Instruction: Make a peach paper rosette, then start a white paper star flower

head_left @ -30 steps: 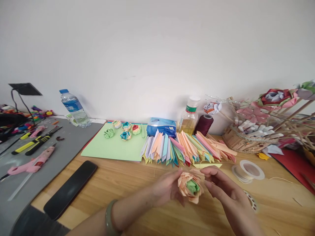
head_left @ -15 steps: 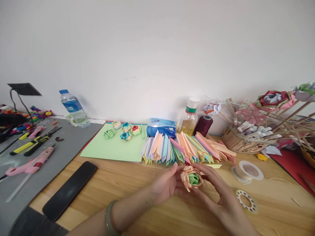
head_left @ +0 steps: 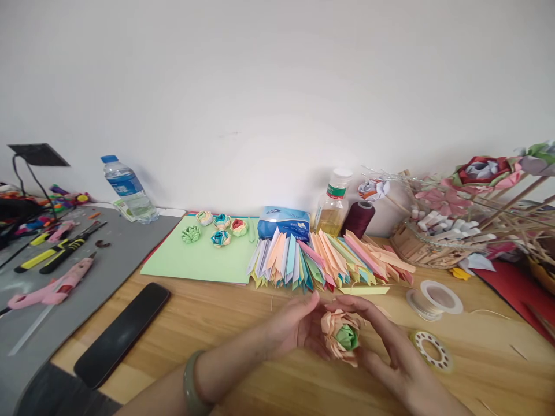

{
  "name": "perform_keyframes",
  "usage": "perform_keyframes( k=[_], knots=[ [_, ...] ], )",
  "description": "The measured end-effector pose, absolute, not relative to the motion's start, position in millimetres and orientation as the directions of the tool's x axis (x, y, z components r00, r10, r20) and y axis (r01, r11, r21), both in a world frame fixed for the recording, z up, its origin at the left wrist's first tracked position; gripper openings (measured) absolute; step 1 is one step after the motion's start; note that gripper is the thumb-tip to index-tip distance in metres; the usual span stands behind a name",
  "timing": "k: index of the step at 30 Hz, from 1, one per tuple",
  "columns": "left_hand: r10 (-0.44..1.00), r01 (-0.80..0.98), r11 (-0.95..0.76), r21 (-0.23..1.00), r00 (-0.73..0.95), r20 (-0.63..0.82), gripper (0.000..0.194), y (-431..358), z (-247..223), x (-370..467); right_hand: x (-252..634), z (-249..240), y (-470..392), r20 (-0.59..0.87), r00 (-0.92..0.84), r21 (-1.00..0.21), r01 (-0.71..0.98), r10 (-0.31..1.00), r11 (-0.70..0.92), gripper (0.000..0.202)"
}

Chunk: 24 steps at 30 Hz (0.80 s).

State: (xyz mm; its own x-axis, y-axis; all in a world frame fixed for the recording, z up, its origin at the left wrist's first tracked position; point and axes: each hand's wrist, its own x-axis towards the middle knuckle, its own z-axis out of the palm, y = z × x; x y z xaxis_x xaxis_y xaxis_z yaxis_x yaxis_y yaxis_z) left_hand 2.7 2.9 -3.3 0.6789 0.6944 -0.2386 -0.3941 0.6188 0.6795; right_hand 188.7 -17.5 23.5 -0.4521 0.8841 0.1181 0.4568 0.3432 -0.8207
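Note:
A folded paper flower (head_left: 333, 326), peach outside with a green centre, is held between my two hands above the wooden table. My left hand (head_left: 297, 326) cups its left side, with the thumb up and the other fingers partly hidden behind the petals. From the right, my right hand (head_left: 396, 352) curves around the flower, index finger above and thumb at its lower right edge. Just beyond the hands lies a row of folded paper strips (head_left: 288, 263) in many colours. A pale yellow strip (head_left: 366, 290) rests in front of that row.
Several small paper flowers (head_left: 191, 234) sit on green paper (head_left: 195, 266). A black phone (head_left: 124, 335) lies at left, near a pink glue gun (head_left: 54, 289). Right of my hands are a wire spool (head_left: 433, 300) and a holed ring (head_left: 431, 351). A basket (head_left: 422, 248) stands behind them.
The paper flower has shifted slightly down and right and turned between my hands, its green centre now facing lower right. My right fingers have moved a little around it.

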Motion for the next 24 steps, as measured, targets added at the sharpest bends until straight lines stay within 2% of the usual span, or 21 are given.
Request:
perform_keyframes(
  k=[5,8,12,16,18,21,24],
  knots=[
    [0.612,-0.35,0.682,0.642,0.754,-0.239,0.05,0,3,2,192,22,-18,0.059,-0.431,-0.918,0.331,0.901,0.218,0.052],
    [0.614,-0.353,0.663,0.66,0.76,-0.21,0.051,-2,8,-1,192,23,-16,0.05,-0.41,-0.952,0.255,0.911,0.167,0.048],
    [0.662,-0.359,0.588,0.725,0.729,-0.177,0.045,-3,13,-3,192,25,-12,0.116,-0.378,-0.959,0.197,0.919,0.202,0.037],
    [0.708,-0.42,0.574,0.703,0.686,-0.168,0.058,-2,14,-1,189,32,-14,0.403,-0.214,-0.825,0.335,0.89,0.455,0.018],
    [0.725,-0.435,0.579,0.69,0.662,-0.192,0.063,-2,14,0,186,38,-16,0.5,-0.246,-0.73,0.396,0.83,0.557,0.015],
    [0.778,-0.473,0.547,0.691,0.592,-0.21,0.06,-2,13,2,182,46,-20,0.506,-0.374,-0.642,0.439,0.777,0.629,0.017],
    [0.845,-0.521,0.477,0.708,0.494,-0.205,0.057,-1,13,5,180,48,-21,0.508,-0.401,-0.585,0.489,0.762,0.647,0.016]
  ],
)
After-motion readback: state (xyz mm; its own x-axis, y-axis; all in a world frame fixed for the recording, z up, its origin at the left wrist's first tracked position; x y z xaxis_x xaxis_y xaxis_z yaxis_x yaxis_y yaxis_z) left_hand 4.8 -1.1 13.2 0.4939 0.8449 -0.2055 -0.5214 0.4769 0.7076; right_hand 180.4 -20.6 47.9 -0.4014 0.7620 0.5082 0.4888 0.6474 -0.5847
